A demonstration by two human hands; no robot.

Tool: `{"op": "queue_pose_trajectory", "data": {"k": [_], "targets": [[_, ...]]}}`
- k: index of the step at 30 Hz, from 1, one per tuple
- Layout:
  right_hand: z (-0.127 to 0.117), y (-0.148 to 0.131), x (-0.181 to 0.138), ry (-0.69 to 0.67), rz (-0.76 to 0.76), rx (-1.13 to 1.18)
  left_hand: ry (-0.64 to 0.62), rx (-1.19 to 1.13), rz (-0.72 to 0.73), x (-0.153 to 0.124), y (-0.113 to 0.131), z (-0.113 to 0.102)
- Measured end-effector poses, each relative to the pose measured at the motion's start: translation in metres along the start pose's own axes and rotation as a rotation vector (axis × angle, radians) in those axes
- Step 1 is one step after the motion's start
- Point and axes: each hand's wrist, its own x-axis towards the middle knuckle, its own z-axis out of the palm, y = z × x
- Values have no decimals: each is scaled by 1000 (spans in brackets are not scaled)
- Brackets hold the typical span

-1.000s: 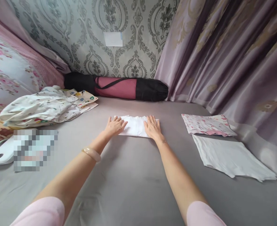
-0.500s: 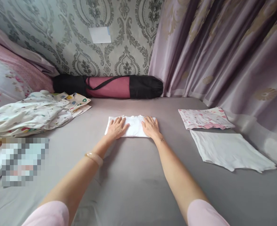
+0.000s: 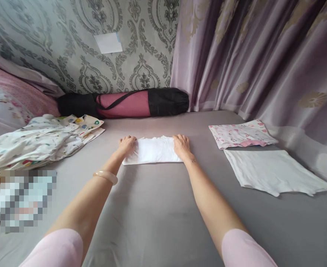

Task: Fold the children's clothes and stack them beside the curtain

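Observation:
A folded white garment (image 3: 155, 150) lies as a flat rectangle on the bed in front of me. My left hand (image 3: 127, 144) is closed at its far left corner, the fingers curled over the edge. At the far right corner my right hand (image 3: 181, 145) grips the cloth in the same way. Both sets of fingertips are partly hidden behind the knuckles. A pale bangle (image 3: 105, 177) circles my left forearm.
To the right lie a folded pink-patterned garment (image 3: 243, 135) and a white garment (image 3: 274, 171). Printed clothes (image 3: 38, 141) are heaped at the left, near a blurred-out object (image 3: 27, 202). A black and pink rolled bag (image 3: 124, 104) rests along the wall, beside purple curtains (image 3: 224, 55).
My hands have gone from lying flat on the white garment to its outer far corners, fingers now curled. The view has shifted slightly.

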Motion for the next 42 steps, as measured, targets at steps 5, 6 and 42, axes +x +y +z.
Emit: {"op": "queue_pose_trajectory", "data": {"k": [5,6,42], "targets": [[-5,-2,0,10,4,-12,-21,-10,-55,4,7,-8],[-7,-2,0,4,6,0,-20,-12,-59,3,8,-10],[-113,-1,-47,-802,-258,242,61,-254,480,-156,-36,-27]]}}
